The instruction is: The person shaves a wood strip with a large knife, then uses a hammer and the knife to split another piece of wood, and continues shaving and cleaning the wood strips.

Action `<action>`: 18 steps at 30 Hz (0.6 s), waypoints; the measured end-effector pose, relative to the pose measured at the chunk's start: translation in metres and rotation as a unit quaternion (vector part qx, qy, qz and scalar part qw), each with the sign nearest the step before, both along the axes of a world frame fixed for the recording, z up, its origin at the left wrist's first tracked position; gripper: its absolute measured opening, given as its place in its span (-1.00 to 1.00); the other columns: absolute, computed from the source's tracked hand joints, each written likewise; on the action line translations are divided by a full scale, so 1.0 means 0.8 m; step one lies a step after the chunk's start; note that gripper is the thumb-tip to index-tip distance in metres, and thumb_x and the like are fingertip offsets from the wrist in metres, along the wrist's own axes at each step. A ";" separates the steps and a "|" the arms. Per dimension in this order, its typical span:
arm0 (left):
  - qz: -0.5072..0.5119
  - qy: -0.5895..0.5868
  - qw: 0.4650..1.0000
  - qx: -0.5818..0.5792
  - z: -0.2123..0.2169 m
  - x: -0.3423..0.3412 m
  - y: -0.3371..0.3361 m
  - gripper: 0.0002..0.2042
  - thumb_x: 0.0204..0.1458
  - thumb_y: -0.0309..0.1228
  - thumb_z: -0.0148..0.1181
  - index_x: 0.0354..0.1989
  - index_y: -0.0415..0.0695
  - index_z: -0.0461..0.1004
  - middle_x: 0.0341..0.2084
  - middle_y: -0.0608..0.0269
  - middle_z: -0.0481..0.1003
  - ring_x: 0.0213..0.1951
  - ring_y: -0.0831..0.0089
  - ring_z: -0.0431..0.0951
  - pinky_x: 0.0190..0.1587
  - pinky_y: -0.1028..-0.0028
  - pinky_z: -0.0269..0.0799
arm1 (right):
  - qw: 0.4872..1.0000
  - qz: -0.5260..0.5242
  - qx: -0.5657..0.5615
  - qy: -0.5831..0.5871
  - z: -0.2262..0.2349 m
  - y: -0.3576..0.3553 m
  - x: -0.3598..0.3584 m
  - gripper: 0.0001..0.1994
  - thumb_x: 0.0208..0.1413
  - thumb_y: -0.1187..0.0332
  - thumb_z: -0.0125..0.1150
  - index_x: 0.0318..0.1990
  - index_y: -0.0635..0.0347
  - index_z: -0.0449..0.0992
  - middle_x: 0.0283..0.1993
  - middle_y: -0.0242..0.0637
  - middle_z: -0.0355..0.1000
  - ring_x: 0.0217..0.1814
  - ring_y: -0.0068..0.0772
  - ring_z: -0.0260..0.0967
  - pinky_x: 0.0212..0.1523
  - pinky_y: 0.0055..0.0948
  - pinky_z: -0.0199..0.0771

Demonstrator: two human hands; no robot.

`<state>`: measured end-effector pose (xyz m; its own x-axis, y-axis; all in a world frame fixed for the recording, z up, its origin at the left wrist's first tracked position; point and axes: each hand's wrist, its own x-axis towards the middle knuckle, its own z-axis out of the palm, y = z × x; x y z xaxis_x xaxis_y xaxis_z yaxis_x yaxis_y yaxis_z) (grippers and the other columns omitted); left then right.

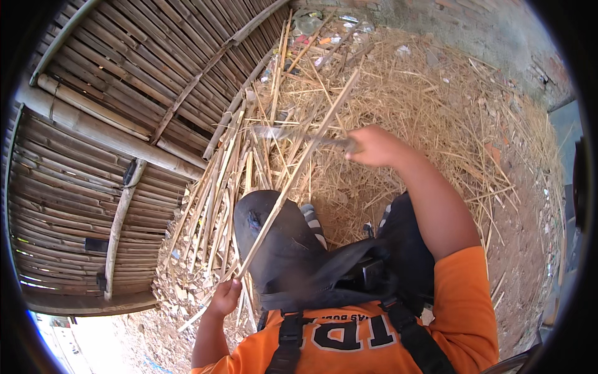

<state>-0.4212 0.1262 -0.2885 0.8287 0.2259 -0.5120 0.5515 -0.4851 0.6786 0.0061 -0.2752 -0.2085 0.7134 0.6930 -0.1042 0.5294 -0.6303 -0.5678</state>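
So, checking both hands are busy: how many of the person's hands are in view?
2. The left hand grips the lower end of a long bamboo strip at lower left; the right hand holds a blurred blade upper centre.

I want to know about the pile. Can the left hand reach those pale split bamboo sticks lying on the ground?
Probably yes. The left hand is closed on one long thin bamboo strip, and the pile of pale split bamboo sticks lies right beside it, nothing between. It would have to let go first.
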 end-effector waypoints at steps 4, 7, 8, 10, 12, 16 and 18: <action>-0.051 -0.098 0.984 0.138 0.007 0.007 -0.024 -0.52 0.40 -0.12 -0.12 -0.47 -0.25 0.41 -0.71 0.12 0.37 -0.61 0.19 0.39 -0.48 0.21 0.29 | 0.988 0.145 -0.044 -0.002 0.020 0.026 -0.040 -0.77 0.13 0.20 0.39 -0.23 0.15 0.59 -0.41 -0.28 0.55 -0.37 -0.40 0.50 -0.26 -0.27 0.49; -0.060 -0.119 0.967 0.217 0.012 0.021 -0.032 -0.59 0.37 -0.22 -0.09 -0.45 -0.28 0.44 -0.69 -0.16 0.39 -0.58 -0.21 0.44 -0.48 0.05 0.33 | 0.978 -0.128 -0.059 0.154 -0.005 -0.022 0.030 -0.73 0.12 0.16 0.38 -0.22 0.18 0.58 -0.40 -0.26 0.53 -0.35 -0.32 0.51 -0.23 -0.27 0.49; -0.060 -0.126 0.965 0.221 0.022 0.026 -0.034 -0.59 0.37 -0.21 -0.09 -0.45 -0.28 0.45 -0.70 -0.15 0.39 -0.58 -0.20 0.45 -0.48 0.06 0.34 | 0.981 -0.124 -0.059 0.135 -0.001 -0.024 0.033 -0.72 0.13 0.18 0.37 -0.17 0.20 0.58 -0.33 -0.20 0.54 -0.27 -0.27 0.52 -0.18 -0.24 0.50; -0.048 -0.108 0.974 0.194 0.021 0.018 -0.028 -0.56 0.39 -0.18 -0.10 -0.42 -0.28 0.46 -0.69 -0.11 0.39 -0.59 -0.09 0.44 -0.44 0.13 0.37 | 0.987 -0.106 -0.058 0.105 0.000 -0.020 0.024 -0.69 0.13 0.22 0.34 -0.08 0.25 0.59 -0.18 -0.09 0.55 -0.12 -0.17 0.54 -0.09 -0.18 0.53; -0.023 -0.074 0.987 0.137 0.014 0.011 -0.036 -0.51 0.41 -0.13 -0.16 -0.42 -0.29 0.44 -0.67 -0.01 0.38 -0.56 0.15 0.39 -0.41 0.22 0.33 | 0.991 -0.090 -0.020 0.095 0.008 -0.003 0.015 -0.69 0.12 0.23 0.34 -0.07 0.24 0.59 -0.18 -0.07 0.56 -0.13 -0.15 0.53 -0.08 -0.17 0.53; -0.030 -0.066 0.985 0.153 0.011 0.003 -0.039 -0.46 0.42 -0.06 -0.20 -0.42 -0.29 0.45 -0.65 0.03 0.41 -0.54 0.29 0.42 -0.40 0.28 0.33 | 0.995 0.051 -0.080 -0.039 0.028 0.036 -0.033 -0.73 0.11 0.21 0.35 -0.16 0.21 0.59 -0.31 -0.12 0.55 -0.30 -0.17 0.51 -0.19 -0.19 0.52; -0.053 -0.118 0.969 0.211 -0.005 -0.001 -0.029 -0.49 0.40 -0.10 -0.20 -0.36 -0.29 0.49 -0.67 -0.03 0.42 -0.56 0.08 0.50 -0.42 0.19 0.35 | 0.990 0.107 -0.084 -0.042 0.015 0.034 -0.024 -0.73 0.09 0.20 0.37 -0.19 0.21 0.59 -0.34 -0.15 0.55 -0.34 -0.17 0.50 -0.25 -0.22 0.50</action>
